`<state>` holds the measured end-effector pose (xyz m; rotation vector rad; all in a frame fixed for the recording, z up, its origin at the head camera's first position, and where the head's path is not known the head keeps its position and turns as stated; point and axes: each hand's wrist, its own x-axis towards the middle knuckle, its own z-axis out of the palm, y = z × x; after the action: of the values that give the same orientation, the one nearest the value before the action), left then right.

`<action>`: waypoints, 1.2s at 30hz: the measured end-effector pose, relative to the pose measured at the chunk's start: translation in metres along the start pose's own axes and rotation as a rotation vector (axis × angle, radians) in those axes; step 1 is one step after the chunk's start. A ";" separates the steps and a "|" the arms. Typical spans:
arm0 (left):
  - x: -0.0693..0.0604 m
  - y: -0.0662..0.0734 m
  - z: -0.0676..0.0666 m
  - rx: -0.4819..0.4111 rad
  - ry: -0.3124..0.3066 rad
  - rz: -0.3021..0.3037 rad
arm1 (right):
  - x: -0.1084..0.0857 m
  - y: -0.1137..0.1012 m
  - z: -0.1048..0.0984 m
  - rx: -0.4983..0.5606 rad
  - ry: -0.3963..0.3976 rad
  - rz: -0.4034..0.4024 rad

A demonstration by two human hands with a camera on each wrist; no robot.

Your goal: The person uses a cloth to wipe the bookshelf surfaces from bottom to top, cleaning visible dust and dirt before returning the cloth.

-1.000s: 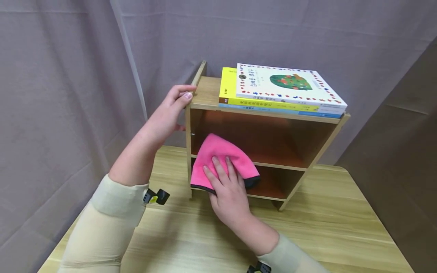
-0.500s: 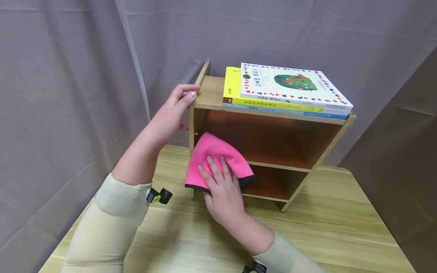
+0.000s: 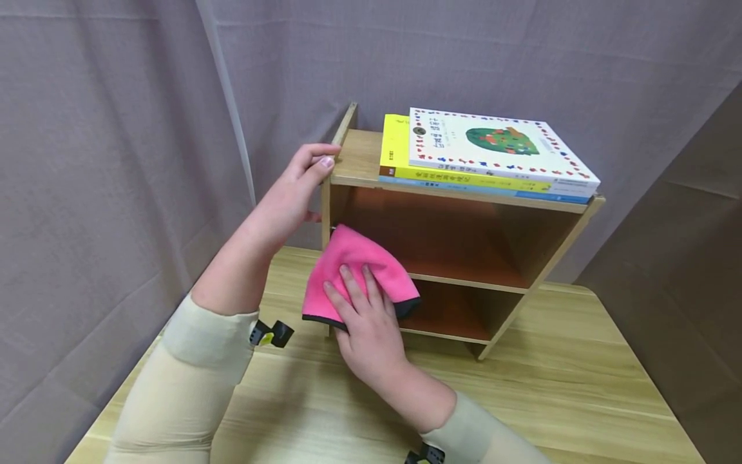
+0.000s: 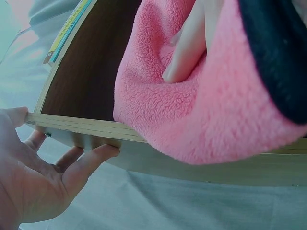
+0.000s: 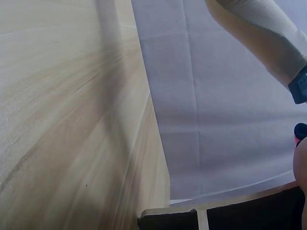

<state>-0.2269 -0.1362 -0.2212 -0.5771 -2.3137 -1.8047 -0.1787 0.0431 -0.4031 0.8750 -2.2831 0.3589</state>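
The left wrist view shows the left hand (image 4: 43, 172) gripping the side panel (image 4: 153, 163) of the shelf (image 3: 452, 238), fingertips against its outer face; the head view hides most of this contact. The right hand (image 3: 371, 335), fingers extended and spread, presses the pink cloth (image 3: 348, 250) across the shelf's left front edge; its thumb is hidden. The right wrist view cuts off both hand and cloth, showing mainly table (image 5: 62, 120) and curtain (image 5: 172, 96). Books (image 3: 493, 145) occupy the shelf top. Right of the cloth, both compartments open forward; table surface extends beyond the shelf's right side.
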 end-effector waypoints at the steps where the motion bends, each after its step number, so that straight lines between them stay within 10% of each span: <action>1: 0.000 0.000 0.000 0.000 0.000 0.001 | 0.000 0.000 0.001 0.001 0.000 0.000; 36: -0.002 0.000 0.003 -0.005 0.020 0.005 | -0.004 -0.011 0.015 -0.073 -0.002 -0.057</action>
<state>-0.2252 -0.1338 -0.2230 -0.5623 -2.2943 -1.8060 -0.1762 0.0299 -0.4167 0.9018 -2.2533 0.2482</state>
